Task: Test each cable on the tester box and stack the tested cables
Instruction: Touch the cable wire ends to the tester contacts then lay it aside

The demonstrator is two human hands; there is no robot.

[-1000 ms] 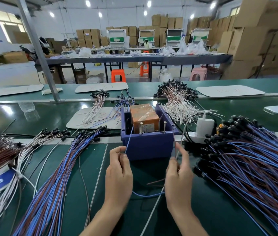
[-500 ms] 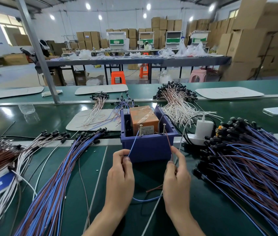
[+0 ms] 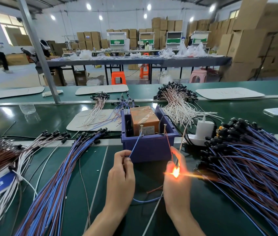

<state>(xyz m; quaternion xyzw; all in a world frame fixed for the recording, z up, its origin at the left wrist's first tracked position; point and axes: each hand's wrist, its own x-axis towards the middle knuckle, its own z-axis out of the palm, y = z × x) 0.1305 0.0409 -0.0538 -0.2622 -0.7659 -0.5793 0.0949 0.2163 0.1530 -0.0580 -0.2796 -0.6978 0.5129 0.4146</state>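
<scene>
Presently our left hand [image 3: 121,178] pinched the thin blue lead [image 3: 135,145], our right hand [image 3: 177,188] the thin red lead [image 3: 168,145]; both slanted up-frame to the purple plastic tester box [image 3: 150,149], with the blue-and-brown cable bundle [image 3: 58,176] lower left.

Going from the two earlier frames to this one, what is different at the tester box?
The right hand brought the red wire up to the right pin, and an orange glow now shines in that hand's grip. Unchanged: the left hand pinches the blue wire at the left pin; the box and cable piles lie as before.
</scene>
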